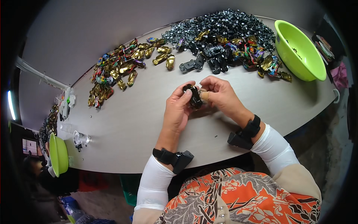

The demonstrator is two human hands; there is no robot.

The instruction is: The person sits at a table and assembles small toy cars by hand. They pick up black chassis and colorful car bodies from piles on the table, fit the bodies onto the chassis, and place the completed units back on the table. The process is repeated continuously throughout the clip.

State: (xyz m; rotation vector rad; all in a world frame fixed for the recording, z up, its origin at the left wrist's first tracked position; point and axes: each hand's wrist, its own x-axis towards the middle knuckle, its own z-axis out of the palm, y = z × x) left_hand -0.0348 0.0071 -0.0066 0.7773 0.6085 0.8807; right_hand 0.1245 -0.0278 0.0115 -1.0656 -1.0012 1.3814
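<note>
Holding a small black toy-car body (194, 96) at the centre of the frame, I pinch it in my left hand (178, 109), fingers closed around its near end, just above the grey worktop (130, 123). My right hand (220, 93) is closed too, thumb and forefinger pressing a small pale piece (203, 95) against the car's right side; what that piece is cannot be made out.

To do this step well, in my judgement: keep the body fixed in the left hand, line the piece up squarely and press evenly rather than twisting, since a small part of this kind could easily slip or seat crooked.

The car body is glossy, dark, narrow and rounded, its length running away from me.

Further up the frame lie a heap of small black parts (223, 26), gold-coloured car shells (119, 71) at upper left, and a lime-green bowl (298, 52) at upper right.
</note>
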